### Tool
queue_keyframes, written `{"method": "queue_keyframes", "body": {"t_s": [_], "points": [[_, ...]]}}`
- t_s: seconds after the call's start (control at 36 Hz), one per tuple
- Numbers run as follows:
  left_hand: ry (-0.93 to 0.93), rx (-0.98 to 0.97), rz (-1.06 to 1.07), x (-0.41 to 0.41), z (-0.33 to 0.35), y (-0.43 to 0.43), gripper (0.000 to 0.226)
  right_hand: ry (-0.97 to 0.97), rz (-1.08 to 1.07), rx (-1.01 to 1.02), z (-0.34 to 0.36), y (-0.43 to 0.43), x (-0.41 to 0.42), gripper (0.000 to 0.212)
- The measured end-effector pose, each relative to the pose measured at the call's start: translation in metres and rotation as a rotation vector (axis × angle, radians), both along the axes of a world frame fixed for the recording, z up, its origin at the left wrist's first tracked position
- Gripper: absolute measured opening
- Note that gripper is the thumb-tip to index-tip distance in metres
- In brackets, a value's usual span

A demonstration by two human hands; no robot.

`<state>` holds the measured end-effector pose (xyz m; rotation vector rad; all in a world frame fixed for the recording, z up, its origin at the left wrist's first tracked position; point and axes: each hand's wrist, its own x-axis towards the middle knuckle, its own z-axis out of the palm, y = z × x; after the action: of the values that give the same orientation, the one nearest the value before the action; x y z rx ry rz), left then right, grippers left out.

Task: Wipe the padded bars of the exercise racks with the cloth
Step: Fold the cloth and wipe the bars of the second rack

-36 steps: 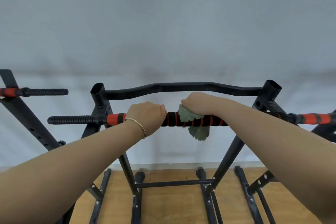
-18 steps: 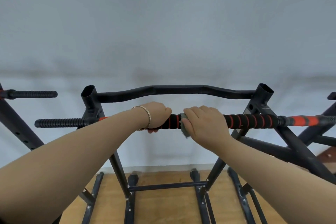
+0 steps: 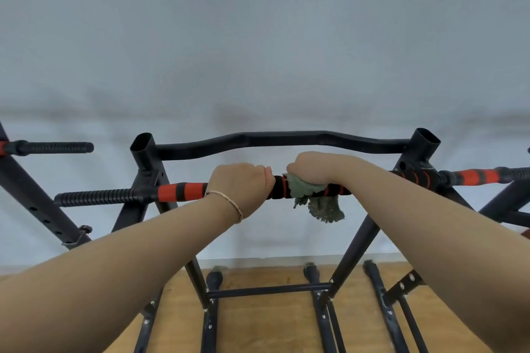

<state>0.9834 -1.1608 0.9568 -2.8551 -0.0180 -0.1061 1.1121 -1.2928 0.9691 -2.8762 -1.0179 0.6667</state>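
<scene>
More cloth [image 3: 318, 206] now below padded bar [image 3: 183, 191]

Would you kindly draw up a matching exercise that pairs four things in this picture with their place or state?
Things:
1. left hand
2. right hand
3. cloth
4. curved black bar

Places or states:
A. behind and above the hands, untouched
B. grips the padded bar directly
C. draped over the padded bar, one end hanging below
D. holds the cloth against the padded bar

Pairs: 1-B; 2-D; 3-C; 4-A
</scene>
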Motion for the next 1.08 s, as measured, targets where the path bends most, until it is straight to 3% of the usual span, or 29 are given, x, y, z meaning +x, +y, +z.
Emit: {"method": "queue_keyframes", "body": {"t_s": [0.08, 0.17, 0.19, 0.25, 0.33, 0.44, 0.5, 0.56, 0.61, 0.67, 0.72, 0.81, 0.86, 0.94, 1.03, 1.08], "points": [[0.153, -0.304, 0.15, 0.012, 0.008, 0.004, 0.006, -0.204, 0.024, 0.062, -0.011, -0.008, -0.007, 0.034], [0.422, -0.743, 0.358, 0.022, 0.019, 0.006, 0.04, -0.69, 0.243, -0.004, -0.022, -0.025, -0.036, 0.025], [0.498, -0.834, 0.402, 0.025, 0.021, 0.005, 0.049, -0.755, 0.279, 0.046, -0.027, -0.031, -0.043, 0.024], [0.584, -0.847, 0.419, 0.028, 0.022, 0.005, 0.056, -0.832, 0.316, 0.215, -0.039, -0.043, -0.05, 0.018], [0.601, -0.814, 0.413, 0.029, 0.022, 0.008, 0.055, -0.906, 0.307, 0.411, -0.05, -0.051, -0.046, 0.038], [0.5, -0.79, 0.398, 0.031, 0.017, 0.004, 0.05, -0.92, 0.356, 0.228, -0.042, -0.042, -0.042, 0.017], [0.453, -0.714, 0.337, 0.027, 0.017, 0.0, 0.042, -0.849, 0.373, 0.071, -0.034, -0.037, -0.041, 0.01], [0.385, -0.496, 0.229, 0.024, 0.014, 0.001, 0.018, -0.73, 0.295, 0.021, -0.023, -0.03, -0.037, 0.02], [0.246, -0.236, 0.113, 0.017, 0.009, 0.0, 0.026, -0.484, 0.168, 0.049, -0.013, -0.021, -0.027, 0.033], [0.135, -0.092, 0.045, 0.008, 0.004, -0.001, 0.027, -0.178, 0.066, 0.041, -0.003, -0.014, -0.015, 0.033], [0.034, -0.017, 0.008, 0.003, -0.001, 0.0, 0.02, 0.099, -0.058, 0.092, 0.004, -0.01, -0.011, 0.038], [0.013, -0.028, 0.046, 0.001, 0.0, -0.004, 0.011, 0.153, -0.089, 0.125, 0.009, -0.008, -0.011, 0.039], [0.062, -0.178, 0.098, 0.006, 0.003, -0.002, 0.011, 0.045, -0.04, 0.127, 0.007, -0.009, -0.014, 0.034], [0.207, -0.462, 0.194, 0.022, 0.016, 0.005, 0.005, -0.424, 0.224, 0.076, -0.006, -0.015, -0.021, 0.033], [0.426, -0.756, 0.33, 0.033, 0.024, 0.01, 0.05, -0.83, 0.414, 0.131, -0.024, -0.031, -0.033, 0.021], [0.497, -0.814, 0.375, 0.037, 0.021, 0.008, 0.057, -0.922, 0.477, 0.23, -0.036, -0.043, -0.036, 0.021]]}}
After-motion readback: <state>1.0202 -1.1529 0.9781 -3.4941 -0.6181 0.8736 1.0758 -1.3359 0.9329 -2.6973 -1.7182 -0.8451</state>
